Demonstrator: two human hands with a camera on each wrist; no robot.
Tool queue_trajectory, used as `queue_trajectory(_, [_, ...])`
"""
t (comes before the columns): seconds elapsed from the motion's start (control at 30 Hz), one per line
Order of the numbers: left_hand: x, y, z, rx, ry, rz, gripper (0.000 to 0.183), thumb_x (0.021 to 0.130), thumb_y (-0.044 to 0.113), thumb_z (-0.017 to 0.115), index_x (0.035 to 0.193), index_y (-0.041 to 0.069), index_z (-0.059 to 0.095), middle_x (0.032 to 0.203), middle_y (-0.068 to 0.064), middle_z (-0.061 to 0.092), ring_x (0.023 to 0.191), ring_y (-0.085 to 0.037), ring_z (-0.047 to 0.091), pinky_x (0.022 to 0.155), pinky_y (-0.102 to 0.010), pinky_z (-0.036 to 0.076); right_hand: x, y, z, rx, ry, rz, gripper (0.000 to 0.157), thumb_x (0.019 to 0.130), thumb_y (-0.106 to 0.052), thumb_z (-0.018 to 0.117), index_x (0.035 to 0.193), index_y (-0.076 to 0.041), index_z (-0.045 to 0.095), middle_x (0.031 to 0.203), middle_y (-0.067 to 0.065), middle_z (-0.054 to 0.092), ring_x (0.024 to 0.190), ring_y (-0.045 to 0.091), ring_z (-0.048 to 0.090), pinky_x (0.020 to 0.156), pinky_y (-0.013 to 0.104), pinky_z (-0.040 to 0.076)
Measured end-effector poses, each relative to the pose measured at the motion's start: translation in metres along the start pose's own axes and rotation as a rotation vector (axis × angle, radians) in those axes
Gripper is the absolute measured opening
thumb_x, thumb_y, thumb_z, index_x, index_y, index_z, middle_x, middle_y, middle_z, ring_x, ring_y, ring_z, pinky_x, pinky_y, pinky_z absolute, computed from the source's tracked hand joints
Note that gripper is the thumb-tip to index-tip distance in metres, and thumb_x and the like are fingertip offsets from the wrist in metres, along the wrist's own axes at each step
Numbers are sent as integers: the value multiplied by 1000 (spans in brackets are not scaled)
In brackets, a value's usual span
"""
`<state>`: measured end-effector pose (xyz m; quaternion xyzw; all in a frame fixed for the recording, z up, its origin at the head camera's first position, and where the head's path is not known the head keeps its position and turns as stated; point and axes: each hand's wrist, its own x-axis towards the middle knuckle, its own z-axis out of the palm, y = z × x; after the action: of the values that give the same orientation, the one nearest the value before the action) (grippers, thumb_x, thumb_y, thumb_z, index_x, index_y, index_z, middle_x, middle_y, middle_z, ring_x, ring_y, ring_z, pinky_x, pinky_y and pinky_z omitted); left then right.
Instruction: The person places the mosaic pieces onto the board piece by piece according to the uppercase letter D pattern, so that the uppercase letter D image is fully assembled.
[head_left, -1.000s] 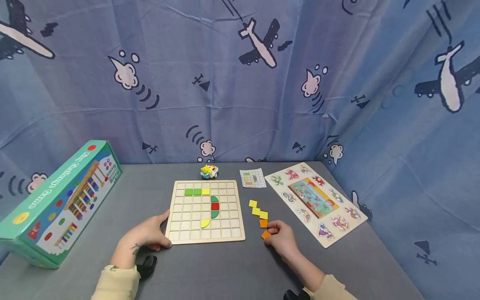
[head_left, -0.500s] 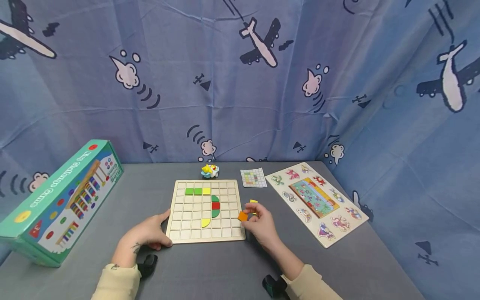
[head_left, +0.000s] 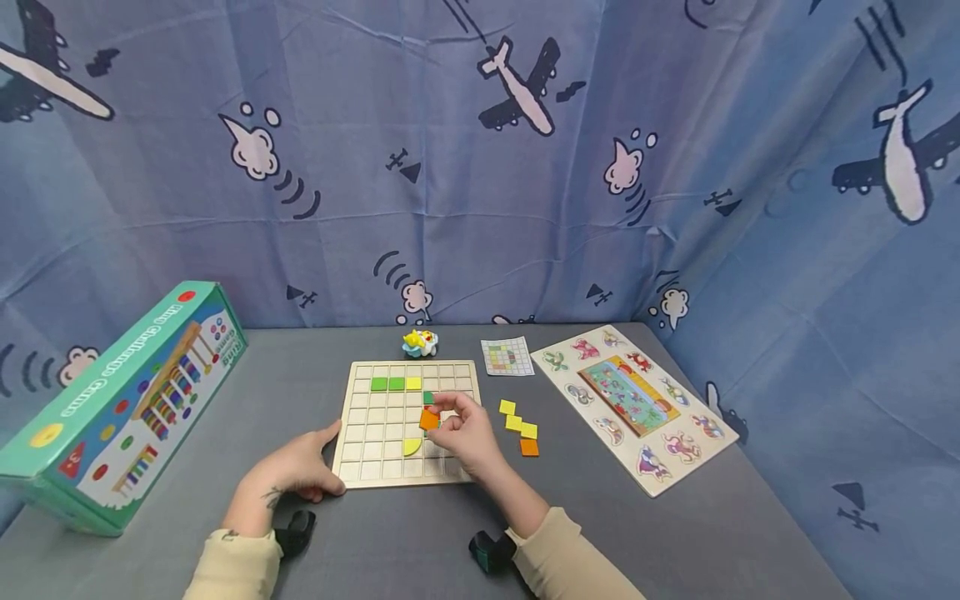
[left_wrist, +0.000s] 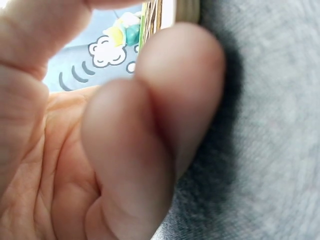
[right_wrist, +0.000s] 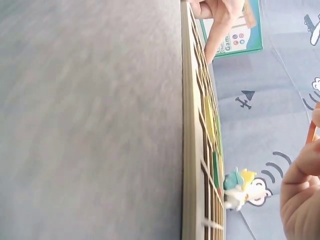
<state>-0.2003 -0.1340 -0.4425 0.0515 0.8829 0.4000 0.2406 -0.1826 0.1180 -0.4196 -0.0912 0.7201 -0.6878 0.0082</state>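
My right hand [head_left: 467, 435] pinches an orange square tile [head_left: 428, 419] between thumb and fingertips, above the right half of a wooden grid board [head_left: 369, 457]. The right wrist view shows the same orange tile [right_wrist: 311, 131] edge-on, raised over the board. With thumb and index finger spread, my left hand [head_left: 296, 465] touches the board's left edge near the front corner. On the grid sit two green squares [head_left: 387, 384], a yellow square [head_left: 413, 383] and a yellow quarter-round [head_left: 412, 447]. A green curved piece [head_left: 428, 397] is partly covered by my right hand, as is the red square [head_left: 427, 408].
Right of the board, several yellow tiles [head_left: 513, 423] and an orange tile [head_left: 529, 447] lie in a slanting row. Behind are a pattern card [head_left: 507, 357] and a small toy figure [head_left: 419, 342]. A picture puzzle board [head_left: 555, 382] lies at right, a green game box [head_left: 127, 408] at left.
My right hand has picked up the nearest orange tile from the row and carried it left over the board. The left hand has stayed at the board's edge.
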Motion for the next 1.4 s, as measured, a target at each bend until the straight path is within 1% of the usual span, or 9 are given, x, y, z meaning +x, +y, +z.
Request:
queue_trajectory(0.13, [0,0,-1,-3,0,6,107,59,3,79,148,3,20,54,-7,50,40,-14,45,43,-30,45,2,-12,12,-49,-40,8,41,72,16,58,112,10,54,102,26,54,51,5,41,49,14,37])
queue_trajectory(0.27, [1,0,-1,-3,5,13,106,58,4,79,147,3,21,54,-7,51,39,-14,46,43,-30,46,7,-18,24,-159,-82,27,40,70,17,58,109,8,57,101,25,56,51,7,37,47,15,33])
queue_trajectory(0.4, [1,0,-1,10,7,13,106,59,4,79,147,3,22,52,-6,50,39,-14,46,44,-30,46,21,4,36,-303,-119,47,40,67,17,61,105,4,61,94,16,61,51,10,36,48,18,33])
queue_trajectory(0.5, [1,1,-1,19,6,10,105,59,5,79,147,4,22,52,-6,50,39,-14,47,44,-30,47,30,24,42,-415,-140,78,38,66,15,65,101,0,63,87,5,61,57,10,43,50,20,36])
queue_trajectory(0.63, [0,2,-1,20,4,13,106,59,5,79,147,4,22,53,-6,51,39,-14,47,44,-30,47,31,25,47,-560,-165,114,36,63,14,63,94,-4,64,81,0,59,69,8,49,55,19,38])
queue_trajectory(0.9, [0,2,-2,18,4,10,106,59,5,79,147,5,22,56,-8,52,40,-14,47,44,-30,46,32,24,51,-731,-155,128,37,61,15,59,89,-8,65,76,-3,54,65,10,45,52,19,34])
queue_trajectory(1.07, [0,1,-3,5,1,9,106,59,5,79,148,5,21,60,-10,54,40,-14,47,45,-31,47,33,24,54,-777,-133,142,35,61,12,62,88,-10,65,76,-4,54,64,10,45,49,21,33])
queue_trajectory(1.23, [-1,1,-3,0,0,18,106,58,4,79,147,4,21,61,-9,54,40,-14,47,44,-30,46,32,23,57,-771,-131,144,37,59,13,63,88,-9,64,77,-3,56,65,11,46,49,21,34])
queue_trajectory(1.4, [-1,1,-2,1,1,21,106,58,3,79,147,3,21,64,-10,56,41,-14,46,44,-29,46,31,18,53,-651,-122,132,39,61,12,66,96,-5,65,85,2,61,74,13,53,55,21,40])
